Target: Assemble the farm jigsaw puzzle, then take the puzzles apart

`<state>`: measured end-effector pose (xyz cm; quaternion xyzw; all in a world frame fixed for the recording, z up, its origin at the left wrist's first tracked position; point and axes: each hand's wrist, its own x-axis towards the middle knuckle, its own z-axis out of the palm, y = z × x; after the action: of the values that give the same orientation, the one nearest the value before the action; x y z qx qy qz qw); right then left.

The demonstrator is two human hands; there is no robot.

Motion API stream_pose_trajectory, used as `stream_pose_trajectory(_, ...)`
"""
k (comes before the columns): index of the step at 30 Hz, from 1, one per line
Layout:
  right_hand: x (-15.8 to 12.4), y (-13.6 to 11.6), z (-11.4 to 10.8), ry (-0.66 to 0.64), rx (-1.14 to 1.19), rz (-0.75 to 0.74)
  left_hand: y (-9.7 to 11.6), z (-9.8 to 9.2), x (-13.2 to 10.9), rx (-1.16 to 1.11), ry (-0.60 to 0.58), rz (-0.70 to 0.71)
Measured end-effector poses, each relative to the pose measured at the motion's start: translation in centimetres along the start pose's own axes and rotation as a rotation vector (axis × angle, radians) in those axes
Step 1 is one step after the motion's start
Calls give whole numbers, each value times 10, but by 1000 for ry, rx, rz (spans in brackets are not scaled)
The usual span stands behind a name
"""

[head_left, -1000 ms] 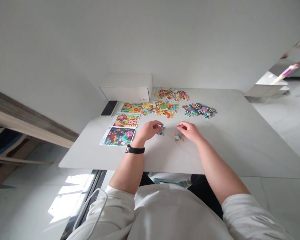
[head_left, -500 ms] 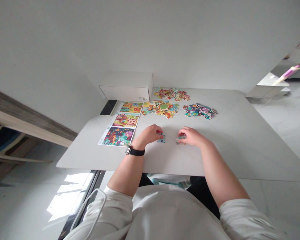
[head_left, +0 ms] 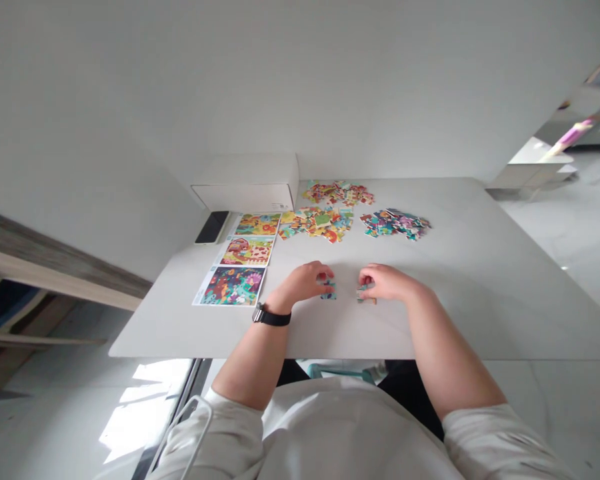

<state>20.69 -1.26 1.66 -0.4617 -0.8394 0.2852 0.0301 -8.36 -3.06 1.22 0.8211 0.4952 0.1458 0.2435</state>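
Observation:
A small blue-green puzzle piece (head_left: 329,295) lies at the fingertips of my left hand (head_left: 313,279). Thumb and fingers are closed on its edge. To the right, across a narrow gap of tabletop, my right hand (head_left: 384,281) pinches another puzzle piece (head_left: 366,299) with teal and brownish parts, partly hidden by the fingers. The two pieces are apart. Beyond my hands lie a pile of dark purple and teal puzzle pieces (head_left: 397,224), a yellow and orange pile (head_left: 323,221), and a red and yellow pile (head_left: 339,193) farthest back.
On the left of the white table (head_left: 460,293) lies a printed sheet (head_left: 235,285) with three pictures. Behind it are a phone (head_left: 212,227) and a white box (head_left: 243,197) against the wall. A black watch (head_left: 273,316) circles my left wrist.
The view has tilted, so the table sits lower in the picture. Both hands have shifted slightly right over the table, each keeping its piece. The piles look unchanged.

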Motion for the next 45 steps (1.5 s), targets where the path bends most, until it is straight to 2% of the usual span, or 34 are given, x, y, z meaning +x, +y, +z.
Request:
stream_pose_trajectory(7, 3, 3, -4, -9, 37, -27, -7, 1, 10, -6, -49, 0)
stream_pose_trajectory(16, 3, 0, -11, -40, 88, -32, -20, 1, 18, -81, -57, 15)
stream_pose_trajectory(23, 6, 3, -12, -100, 135, -17, -20, 0, 20, -113, -79, 16)
stream_pose_trajectory(28, 8, 5, -10, -63, 84, -34, -21, -3, 27, -93, -126, 20)
stream_pose_trajectory(32, 10, 9, -7, -63, 197, -2, -26, -7, 30, -192, -205, 19)
stream_pose_trajectory(34, 11, 10, -5, 3, 256, 31, -30, -7, 27, -293, -102, -40)
stream_pose_trajectory(36, 13, 10, -2, 107, 256, 72, -33, -5, 24, -385, 117, -127)
stream_pose_trajectory(38, 16, 10, 0, 216, 209, 111, -36, -3, 22, -461, 278, -197)
stream_pose_trajectory(41, 21, 11, 2, 383, 121, 147, -37, 0, 21, -487, 342, -210)
stream_pose_trajectory(45, 23, 18, 1, 503, 97, 198, -31, 3, 24, -323, 375, -87)
